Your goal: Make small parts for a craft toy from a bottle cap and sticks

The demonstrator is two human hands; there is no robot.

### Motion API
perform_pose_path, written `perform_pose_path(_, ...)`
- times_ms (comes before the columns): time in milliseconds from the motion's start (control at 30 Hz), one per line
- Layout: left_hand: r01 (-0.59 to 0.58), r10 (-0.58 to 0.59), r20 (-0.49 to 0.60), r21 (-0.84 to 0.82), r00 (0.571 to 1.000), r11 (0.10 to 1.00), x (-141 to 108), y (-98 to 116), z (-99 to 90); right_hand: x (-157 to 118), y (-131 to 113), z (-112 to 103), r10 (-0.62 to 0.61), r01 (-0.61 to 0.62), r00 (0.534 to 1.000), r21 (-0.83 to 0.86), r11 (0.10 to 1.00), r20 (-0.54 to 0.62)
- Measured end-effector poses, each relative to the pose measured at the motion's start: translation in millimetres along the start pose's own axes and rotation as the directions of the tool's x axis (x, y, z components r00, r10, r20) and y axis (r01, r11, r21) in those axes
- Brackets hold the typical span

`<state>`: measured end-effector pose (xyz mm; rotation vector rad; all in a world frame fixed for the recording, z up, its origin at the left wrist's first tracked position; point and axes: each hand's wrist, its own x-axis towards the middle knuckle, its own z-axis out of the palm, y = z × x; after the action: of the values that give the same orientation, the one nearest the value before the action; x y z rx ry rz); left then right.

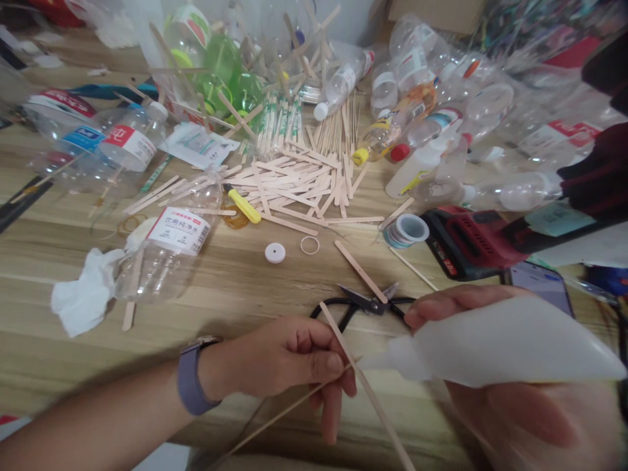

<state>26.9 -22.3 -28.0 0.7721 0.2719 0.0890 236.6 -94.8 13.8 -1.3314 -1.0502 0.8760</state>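
Observation:
My left hand (289, 356) pinches a thin wooden skewer (275, 420) between thumb and fingers. Close to the skewer's tip, a flat craft stick (380, 404) crosses it at the fingertips; I cannot tell whether the skewer goes through the stick. In my right hand (534, 418), a white squeeze bottle (495, 343) lies tilted on its side, its nozzle at that crossing. Behind my left hand, black-handled scissors (375, 305) lie with blades apart, another craft stick (360, 271) resting over them.
Loose craft sticks (294, 183) are heaped mid-table beside a yellow-handled tool (244, 205). A clear bottle (171, 255) lies left, near crumpled tissue (86, 291). A white disc (275, 253), a thread spool (406, 231), a red-and-black power tool (471, 239) and a phone (540, 286) lie around.

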Motion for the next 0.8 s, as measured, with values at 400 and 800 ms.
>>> perform_pose_path(400,0.04,-0.04,-0.026,0.001,0.999,0.999,-1,-3,-0.3,1,-4,4,0.011,-0.014,1.0,0.092,0.996,0.027)
perform_pose_path(800,0.005,-0.006,-0.017,-0.104,1.0,0.995,0,0,2.8,-2,-6,11,0.07,-0.065,0.997,0.097,0.993,-0.045)
